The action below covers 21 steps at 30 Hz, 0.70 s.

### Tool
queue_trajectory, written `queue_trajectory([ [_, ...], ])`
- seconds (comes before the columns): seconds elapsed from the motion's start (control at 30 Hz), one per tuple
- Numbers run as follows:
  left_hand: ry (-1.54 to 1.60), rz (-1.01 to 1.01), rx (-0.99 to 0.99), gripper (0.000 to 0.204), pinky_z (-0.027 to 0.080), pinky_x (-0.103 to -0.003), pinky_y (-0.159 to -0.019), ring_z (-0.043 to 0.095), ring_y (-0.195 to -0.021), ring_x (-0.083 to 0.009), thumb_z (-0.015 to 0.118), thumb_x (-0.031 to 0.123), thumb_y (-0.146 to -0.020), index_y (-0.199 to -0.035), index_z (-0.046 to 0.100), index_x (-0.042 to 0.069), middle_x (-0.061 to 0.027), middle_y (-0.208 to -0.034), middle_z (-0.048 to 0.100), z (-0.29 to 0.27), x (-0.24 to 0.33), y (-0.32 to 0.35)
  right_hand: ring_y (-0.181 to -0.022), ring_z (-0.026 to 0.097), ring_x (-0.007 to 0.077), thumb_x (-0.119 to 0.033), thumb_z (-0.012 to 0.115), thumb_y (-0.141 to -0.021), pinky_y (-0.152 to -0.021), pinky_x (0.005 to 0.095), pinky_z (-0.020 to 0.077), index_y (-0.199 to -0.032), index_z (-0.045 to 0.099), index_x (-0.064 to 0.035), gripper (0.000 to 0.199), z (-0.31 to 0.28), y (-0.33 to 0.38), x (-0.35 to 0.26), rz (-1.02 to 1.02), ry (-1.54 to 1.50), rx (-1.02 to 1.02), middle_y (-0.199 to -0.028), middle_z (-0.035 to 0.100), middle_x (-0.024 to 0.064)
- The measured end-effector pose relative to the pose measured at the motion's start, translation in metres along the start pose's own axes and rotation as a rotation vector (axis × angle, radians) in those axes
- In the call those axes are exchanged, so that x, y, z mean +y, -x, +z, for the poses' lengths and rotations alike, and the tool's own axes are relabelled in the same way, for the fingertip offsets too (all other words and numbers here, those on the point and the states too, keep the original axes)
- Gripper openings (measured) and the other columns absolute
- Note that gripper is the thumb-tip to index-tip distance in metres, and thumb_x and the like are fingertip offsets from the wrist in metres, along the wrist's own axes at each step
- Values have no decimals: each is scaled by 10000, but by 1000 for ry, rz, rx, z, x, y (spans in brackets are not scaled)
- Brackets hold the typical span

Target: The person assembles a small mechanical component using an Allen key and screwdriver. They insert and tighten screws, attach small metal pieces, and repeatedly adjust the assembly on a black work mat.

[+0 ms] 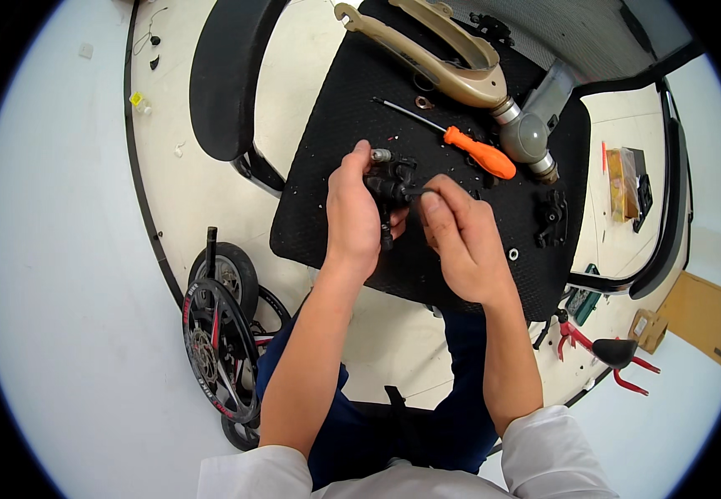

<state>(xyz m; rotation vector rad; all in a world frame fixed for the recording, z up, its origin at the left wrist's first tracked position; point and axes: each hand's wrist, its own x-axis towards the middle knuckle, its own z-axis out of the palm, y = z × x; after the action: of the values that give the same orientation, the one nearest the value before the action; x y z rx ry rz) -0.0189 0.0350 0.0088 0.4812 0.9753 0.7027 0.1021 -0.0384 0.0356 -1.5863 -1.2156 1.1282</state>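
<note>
Landmark: black mat (pixel 352 100), spread over a chair seat, with all places told from it.
Held part: small black mechanical assembly (pixel 392 190), above the near middle of the mat, between both hands.
Left hand (pixel 352 212): closed around the assembly's left side, thumb stretched up along it toward a small silver fitting (pixel 381 155); wrist straight, forearm rising from the lower edge.
Right hand (pixel 460 241): fingers curled, thumb and forefinger pinched on a thin black piece at the assembly's right side; too small to tell whether tool or bolt.
Progress, as a judgement: midway through dismantling or fitting; loose black parts (pixel 550 216) already on the mat's right side, a washer (pixel 513 254) near its right edge, the assembly itself not yet set down.
Screwdriver (pixel 460 143): orange-handled, lying untouched on the mat beyond the hands.
Beige frame piece (pixel 435 50): across the far part of the mat, ending in a grey tube.
Off the mat, left and nearer: black wheels (pixel 219 341) on the floor.
Off the mat, right and nearer: red-handled tool (pixel 602 349).
</note>
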Motion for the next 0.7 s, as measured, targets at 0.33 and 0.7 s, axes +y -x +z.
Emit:
queue_trajectory([
  [0.33,-436,357,-30,286,396,-251,-498,490,-572,-71,480,237,-981,-928,600,-17,-30,-699,562,4,-10,0,-522,502,225,-141,481,-998,-526,301,390,-918,542,1,174,-1,-5,2,62,7,146,-618,516,127],
  [0.7,-702,485,12,264,456,-391,-667,587,-705,-295,442,179,-987,-910,554,-48,-181,-786,609,7,-8,4,-607,613,393,-96,571,-935,-510,461,468,-968,480,-28,119,8,-3,6,-218,616,232,-660,598,180],
])
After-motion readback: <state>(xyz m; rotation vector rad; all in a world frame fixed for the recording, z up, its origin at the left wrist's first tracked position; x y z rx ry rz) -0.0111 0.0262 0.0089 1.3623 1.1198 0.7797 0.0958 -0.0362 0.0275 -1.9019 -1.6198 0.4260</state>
